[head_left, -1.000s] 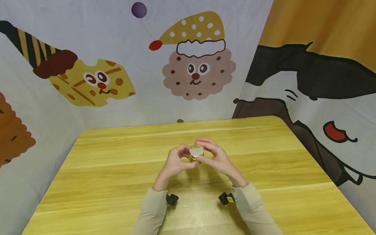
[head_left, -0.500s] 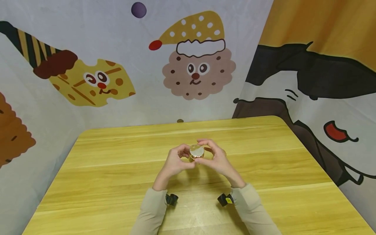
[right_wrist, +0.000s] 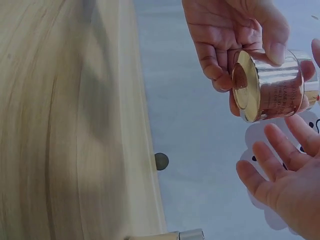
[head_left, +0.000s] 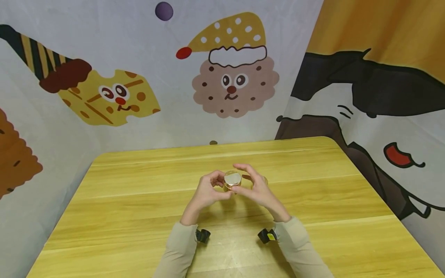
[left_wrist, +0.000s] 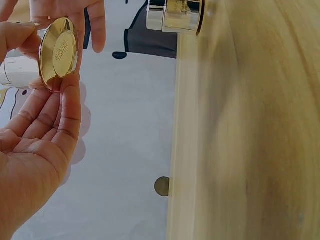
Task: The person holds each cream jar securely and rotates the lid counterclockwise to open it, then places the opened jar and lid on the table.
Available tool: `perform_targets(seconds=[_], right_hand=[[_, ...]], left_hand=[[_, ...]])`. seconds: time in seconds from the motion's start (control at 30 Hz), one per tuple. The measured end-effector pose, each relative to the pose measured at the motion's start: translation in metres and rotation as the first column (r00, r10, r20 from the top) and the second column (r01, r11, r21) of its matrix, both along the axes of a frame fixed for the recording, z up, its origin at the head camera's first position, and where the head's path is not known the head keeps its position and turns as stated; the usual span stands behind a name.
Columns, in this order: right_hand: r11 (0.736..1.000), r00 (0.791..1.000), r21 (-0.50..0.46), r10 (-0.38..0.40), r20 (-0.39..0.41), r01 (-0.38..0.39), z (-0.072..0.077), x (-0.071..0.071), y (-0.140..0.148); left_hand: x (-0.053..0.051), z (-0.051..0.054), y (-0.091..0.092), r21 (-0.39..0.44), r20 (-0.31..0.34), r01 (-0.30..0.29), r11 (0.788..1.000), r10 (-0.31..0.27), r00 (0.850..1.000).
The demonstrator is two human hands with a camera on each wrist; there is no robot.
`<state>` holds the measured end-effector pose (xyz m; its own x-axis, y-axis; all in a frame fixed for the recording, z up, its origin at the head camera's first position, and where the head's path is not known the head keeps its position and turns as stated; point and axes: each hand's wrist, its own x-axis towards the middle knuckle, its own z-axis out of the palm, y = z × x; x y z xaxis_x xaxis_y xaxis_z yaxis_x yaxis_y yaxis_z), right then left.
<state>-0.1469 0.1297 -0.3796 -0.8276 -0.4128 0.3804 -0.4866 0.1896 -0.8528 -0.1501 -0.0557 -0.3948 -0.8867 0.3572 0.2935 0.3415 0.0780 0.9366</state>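
A shiny gold cosmetic jar [head_left: 232, 179] with a round flat top is held up above the table between both hands. My left hand [head_left: 208, 190] grips it from the left. In the left wrist view, the jar's gold base [left_wrist: 62, 55] shows embossed lettering too small to read. Small print runs along the jar's side [right_wrist: 280, 95] in the right wrist view. My right hand [head_left: 259, 189] is at the jar's right side, its thumb by the front edge and its other fingers spread away from it. Its straight fingers [right_wrist: 285, 150] show below the jar in the right wrist view.
A second gold jar [left_wrist: 182, 15] stands on the wooden table [head_left: 139, 216], partly hidden behind my right hand in the head view. Behind the table hangs a cloth backdrop [head_left: 167, 77] with cartoon figures. Each sleeve cuff carries a small black camera [head_left: 203, 236].
My right hand's fingers have come away from the jar and spread, while its thumb stays near the front. The second jar now shows beside that hand. My left hand keeps its grip.
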Motion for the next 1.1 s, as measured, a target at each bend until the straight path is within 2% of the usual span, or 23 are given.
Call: perform_targets(seconds=[0.17, 0.33, 0.6, 0.7, 0.83, 0.93, 1.1], right_hand=[[0.999, 0.999, -0.007, -0.046, 0.007, 0.046, 0.000, 0.000, -0.001], [0.999, 0.999, -0.023, -0.050, 0.000, 0.050, -0.002, -0.002, -0.001], [1.000, 0.998, -0.008, 0.005, -0.062, -0.006, -0.029, -0.016, 0.007], [1.000, 0.998, 0.005, 0.008, -0.066, -0.007, -0.017, -0.010, 0.005], [0.999, 1.000, 0.011, -0.031, 0.003, 0.031, 0.002, 0.001, -0.001], [0.999, 0.998, -0.003, -0.051, 0.027, 0.051, 0.002, 0.001, -0.002], [0.999, 0.999, -0.017, -0.045, 0.015, 0.046, 0.001, 0.000, -0.002]], left_hand=[[0.000, -0.001, 0.000, 0.000, 0.005, -0.002, 1.000, 0.002, 1.000], [0.000, 0.000, -0.001, 0.001, 0.008, 0.002, 1.000, -0.002, 1.000], [0.000, 0.001, -0.001, -0.016, 0.015, -0.004, 1.000, 0.005, 1.000], [0.000, 0.001, -0.001, -0.016, 0.013, -0.003, 1.000, 0.003, 1.000], [0.001, 0.002, -0.001, -0.003, 0.010, -0.005, 1.000, 0.005, 1.000], [0.001, 0.002, -0.001, 0.006, 0.011, -0.005, 1.000, 0.005, 1.000], [0.001, 0.002, -0.002, -0.005, 0.012, -0.008, 1.000, 0.008, 1.000]])
